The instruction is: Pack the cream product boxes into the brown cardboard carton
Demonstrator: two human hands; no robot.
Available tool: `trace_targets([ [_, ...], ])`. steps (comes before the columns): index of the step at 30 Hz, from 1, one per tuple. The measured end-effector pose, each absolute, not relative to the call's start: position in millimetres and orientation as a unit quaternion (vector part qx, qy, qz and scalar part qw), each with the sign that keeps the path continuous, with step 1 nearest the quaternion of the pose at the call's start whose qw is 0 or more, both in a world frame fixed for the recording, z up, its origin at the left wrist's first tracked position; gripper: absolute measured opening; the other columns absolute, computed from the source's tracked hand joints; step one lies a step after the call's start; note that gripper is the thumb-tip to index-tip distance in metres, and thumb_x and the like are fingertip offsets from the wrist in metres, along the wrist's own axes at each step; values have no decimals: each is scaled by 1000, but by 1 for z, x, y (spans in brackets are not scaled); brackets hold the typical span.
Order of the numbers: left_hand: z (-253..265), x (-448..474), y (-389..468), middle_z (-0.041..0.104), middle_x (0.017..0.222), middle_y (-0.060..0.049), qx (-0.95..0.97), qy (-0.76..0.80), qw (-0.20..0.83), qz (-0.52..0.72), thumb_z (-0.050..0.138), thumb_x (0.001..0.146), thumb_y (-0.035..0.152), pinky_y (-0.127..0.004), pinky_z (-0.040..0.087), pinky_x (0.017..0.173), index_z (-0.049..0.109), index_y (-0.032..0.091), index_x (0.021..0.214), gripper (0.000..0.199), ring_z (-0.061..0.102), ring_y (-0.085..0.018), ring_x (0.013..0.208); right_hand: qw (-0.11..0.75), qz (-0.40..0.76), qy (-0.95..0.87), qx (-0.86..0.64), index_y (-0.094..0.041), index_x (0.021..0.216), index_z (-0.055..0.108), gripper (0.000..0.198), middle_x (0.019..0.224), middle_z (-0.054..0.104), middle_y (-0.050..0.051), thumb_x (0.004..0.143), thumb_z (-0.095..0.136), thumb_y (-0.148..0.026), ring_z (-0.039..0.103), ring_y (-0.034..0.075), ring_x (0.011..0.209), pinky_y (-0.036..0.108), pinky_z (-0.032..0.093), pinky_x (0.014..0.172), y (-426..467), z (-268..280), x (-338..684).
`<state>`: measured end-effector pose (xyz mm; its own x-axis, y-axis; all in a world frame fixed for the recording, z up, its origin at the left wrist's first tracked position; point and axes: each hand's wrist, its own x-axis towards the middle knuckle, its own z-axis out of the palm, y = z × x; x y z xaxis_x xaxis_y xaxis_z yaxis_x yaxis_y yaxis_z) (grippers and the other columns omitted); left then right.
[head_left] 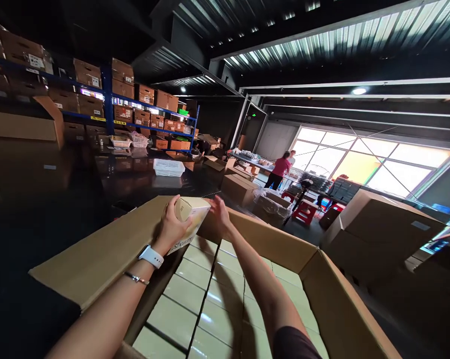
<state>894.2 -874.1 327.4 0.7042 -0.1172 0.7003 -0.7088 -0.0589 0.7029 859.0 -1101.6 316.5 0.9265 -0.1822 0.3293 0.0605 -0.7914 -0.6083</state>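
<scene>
— What stood at the upper left of the frame?
— Blue shelving [107, 107] stacked with brown cartons [122, 71], and a white basket [168, 167] just below it on a dark surface.
— And toward the right?
— A large closed carton [381, 224] at mid right, a bright window [374, 159] behind it, a person in a pink top [280, 168] beside a long tabletop [254, 162], and a red stool [303, 212] nearer centre.

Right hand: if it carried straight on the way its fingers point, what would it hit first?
Probably the small box gripped by the left hand. The right hand points up-left with its fingertips at that box's end, above the carton's far wall; whether they touch is unclear.
</scene>
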Motion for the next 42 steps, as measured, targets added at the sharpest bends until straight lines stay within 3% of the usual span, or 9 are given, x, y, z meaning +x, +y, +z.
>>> trace_targets([
  [4, 323, 893, -876, 63, 132, -14, 686, -358, 595, 219, 75, 68, 22, -47, 51, 105, 47, 21, 133, 72, 62, -30, 122, 283, -167, -86, -941, -21, 154, 33, 86, 159, 39, 11, 80, 75, -41, 37, 27, 146, 41, 32, 119, -1102, 354, 838],
  [9, 321, 898, -874, 57, 143, -17, 711, -392, 551, 194, 72, 74, 22, -49, 48, 109, 35, 22, 148, 82, 56, -31, 131, 180, -151, -79, -969, -16, 137, 52, 83, 137, 57, 12, 66, 87, -41, 52, 29, 127, 40, 40, 110, -1106, 342, 819],
  [12, 316, 904, -872, 49, 149, -20, 773, -393, 470, 164, 59, 86, 25, -50, 45, 110, 27, 19, 153, 74, 53, -30, 135, 182, -190, 20, -965, -13, 134, 52, 76, 133, 55, 14, 66, 84, -30, 50, 29, 126, 39, 42, 107, -1122, 310, 808],
  [15, 301, 905, -875, 69, 119, -15, 815, -428, 384, 75, 44, 93, 20, -44, 55, 95, 49, 16, 138, 46, 70, -24, 105, 179, -241, 110, -948, -11, 135, 46, 71, 134, 50, 18, 71, 75, -22, 44, 32, 129, 45, 37, 111, -1141, 279, 794],
  [19, 262, 892, -892, 74, 110, -11, 827, -505, 236, -72, 62, 85, 15, -42, 54, 96, 67, 16, 115, 31, 70, -24, 104, 176, -284, 192, -923, -13, 138, 38, 68, 137, 45, 20, 77, 67, -23, 40, 35, 131, 50, 36, 112, -1153, 252, 777],
  [24, 214, 874, -929, 56, 146, -16, 823, -538, 64, -170, 79, 79, 35, -66, 32, 114, 65, 17, 125, 52, 47, -37, 138, 161, -293, 186, -924, -18, 127, 46, 55, 130, 49, 16, 77, 67, -23, 44, 32, 127, 45, 38, 110, -1145, 242, 771],
  [28, 194, 865, -951, 31, 164, -16, 817, -553, 14, -165, 60, 93, 43, -62, 20, 121, 42, 17, 150, 65, 26, -35, 152, 143, -282, 155, -936, -19, 120, 52, 44, 130, 49, 15, 78, 68, -20, 46, 28, 126, 39, 40, 110, -1132, 244, 774],
  [37, 186, 854, -952, 46, 152, -28, 802, -575, -17, -159, 60, 79, 58, -52, 35, 116, 46, 3, 147, 88, 44, -40, 141, 101, -135, 166, -972, -27, 140, 52, 60, 145, 48, 12, 81, 66, -19, 47, 29, 133, 35, 45, 106, -1116, 228, 802],
  [42, 186, 855, -955, 63, 135, -24, 819, -555, 11, -144, 53, 84, 59, -53, 45, 104, 59, 7, 136, 73, 60, -36, 125, 77, -34, 231, -969, -27, 148, 49, 68, 154, 45, 16, 83, 64, -16, 43, 39, 141, 50, 37, 114, -1116, 203, 802],
])
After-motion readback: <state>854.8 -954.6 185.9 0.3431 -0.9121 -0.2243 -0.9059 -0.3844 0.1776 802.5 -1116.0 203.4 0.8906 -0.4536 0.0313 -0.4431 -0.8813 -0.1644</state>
